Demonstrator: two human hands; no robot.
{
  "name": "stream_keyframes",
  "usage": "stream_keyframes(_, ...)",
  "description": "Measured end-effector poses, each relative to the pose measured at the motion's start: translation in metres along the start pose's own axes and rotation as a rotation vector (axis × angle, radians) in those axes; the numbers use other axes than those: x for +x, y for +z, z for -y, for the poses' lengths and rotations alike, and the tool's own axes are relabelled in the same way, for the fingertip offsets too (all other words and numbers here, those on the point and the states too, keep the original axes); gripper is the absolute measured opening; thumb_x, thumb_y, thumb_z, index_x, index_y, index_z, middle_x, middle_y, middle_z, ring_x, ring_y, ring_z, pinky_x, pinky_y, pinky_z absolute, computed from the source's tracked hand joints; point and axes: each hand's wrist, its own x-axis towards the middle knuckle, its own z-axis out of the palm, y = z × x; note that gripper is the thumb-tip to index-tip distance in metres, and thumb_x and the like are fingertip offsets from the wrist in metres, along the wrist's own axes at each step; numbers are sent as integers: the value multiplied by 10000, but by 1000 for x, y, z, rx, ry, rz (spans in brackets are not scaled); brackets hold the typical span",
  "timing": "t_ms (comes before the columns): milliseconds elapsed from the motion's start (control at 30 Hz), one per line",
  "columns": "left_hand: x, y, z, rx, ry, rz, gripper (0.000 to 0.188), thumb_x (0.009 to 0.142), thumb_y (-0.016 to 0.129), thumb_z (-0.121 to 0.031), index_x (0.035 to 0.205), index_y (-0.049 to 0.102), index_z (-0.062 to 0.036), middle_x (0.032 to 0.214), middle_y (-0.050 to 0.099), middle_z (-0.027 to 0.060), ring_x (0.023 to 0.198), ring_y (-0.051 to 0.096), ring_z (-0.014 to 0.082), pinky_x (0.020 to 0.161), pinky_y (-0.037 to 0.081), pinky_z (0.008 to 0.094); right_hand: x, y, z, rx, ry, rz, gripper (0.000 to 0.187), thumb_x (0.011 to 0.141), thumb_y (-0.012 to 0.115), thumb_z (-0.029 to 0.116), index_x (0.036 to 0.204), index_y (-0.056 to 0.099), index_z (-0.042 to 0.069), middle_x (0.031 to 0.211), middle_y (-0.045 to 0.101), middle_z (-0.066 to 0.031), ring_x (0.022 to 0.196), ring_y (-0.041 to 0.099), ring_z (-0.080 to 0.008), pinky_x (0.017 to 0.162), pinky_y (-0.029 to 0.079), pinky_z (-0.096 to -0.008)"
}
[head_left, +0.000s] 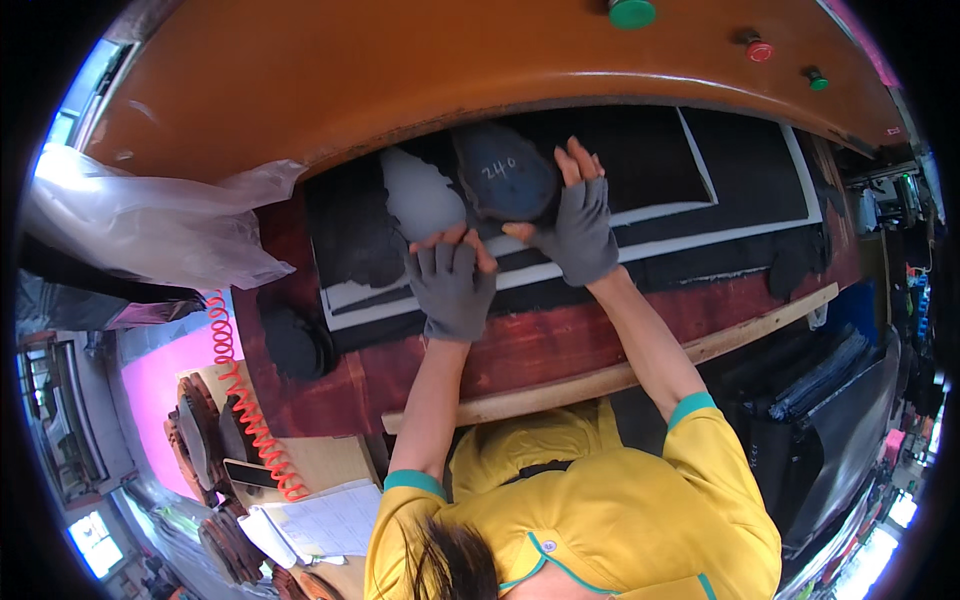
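A dark, rounded metal plate with a handwritten chalk mark, perhaps a cutting die, lies on stacked black sheets with white edges. Around its lower right side is my right hand in a grey fingerless glove. The thumb reaches toward the plate's near edge, and the fingers stretch up beside it, spread apart. To the left, a pale grey, ragged-edged patch shows among the black material. At its near end rests my left hand, gloved alike, palm down with fingers apart; I see nothing in it.
An orange machine beam with green and red buttons spans the far side. Black rounded pieces are piled on the red board. Clear plastic hangs left, above a red coiled hose. A wooden strip edges the near side.
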Motion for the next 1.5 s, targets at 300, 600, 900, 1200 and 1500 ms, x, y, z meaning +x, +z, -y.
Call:
stream_keyframes(300,-23,-16,-75,-41,-106,228,412,903,611,-303,1222,561,-48,1232,542,182,1103,518,415,963,379,549,135,-35,-37,-246,-227,-490,1100,776,694,615,1481,187,-61,1495,268,-271,1414,242,-429,1140,124,-599)
stream_keyframes(600,-25,24,-54,-167,-101,281,186,840,672,-216,903,588,-62,818,583,112,751,583,318,693,462,441,2,-57,-32,-13,-146,71,919,824,703,459,1491,254,13,1496,307,-253,1390,311,-413,1149,162,-567)
stream_keyframes(900,-22,19,-59,-142,-32,302,171,791,675,-185,732,559,-75,714,538,105,686,556,310,639,447,430,-77,-34,-39,57,-19,311,182,775,722,210,735,585,98,724,552,-58,692,551,-286,642,461,-408)
stream_keyframes(1200,-31,14,-71,-198,-171,215,210,826,670,-141,681,551,-48,707,540,134,708,542,354,656,440,458,-78,-39,-20,-20,44,271,220,783,717,218,717,551,89,723,546,-83,707,552,-303,641,450,-419)
stream_keyframes(1500,-40,-30,-74,-281,-339,239,165,835,684,-119,750,559,-52,819,574,139,808,557,352,714,432,461,-94,-78,9,77,64,299,244,778,754,252,900,606,101,879,599,-107,836,584,-335,772,482,-433)
